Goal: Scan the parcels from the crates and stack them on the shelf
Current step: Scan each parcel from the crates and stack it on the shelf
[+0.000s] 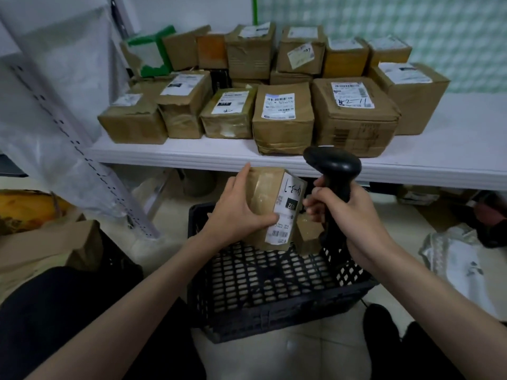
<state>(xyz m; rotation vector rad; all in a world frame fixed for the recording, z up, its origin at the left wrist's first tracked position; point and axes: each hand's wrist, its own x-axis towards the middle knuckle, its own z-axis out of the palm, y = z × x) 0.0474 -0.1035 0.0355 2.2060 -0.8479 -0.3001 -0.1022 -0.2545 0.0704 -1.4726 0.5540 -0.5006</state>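
**One head-worn view, looking forward and down**

A single wide-angle camera looks steeply down over both forearms into the black plastic lattice crate (274, 292) close below, and forward to the white flat shelf board (452, 149) just beyond it.

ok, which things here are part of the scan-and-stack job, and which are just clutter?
Job:
- taped parcel in left hand
- black barcode scanner in right hand
- black crate, small parcel inside
- white shelf with stacked parcels

Clutter:
- brown paper bag, floor left
- plastic mailer bags, floor right
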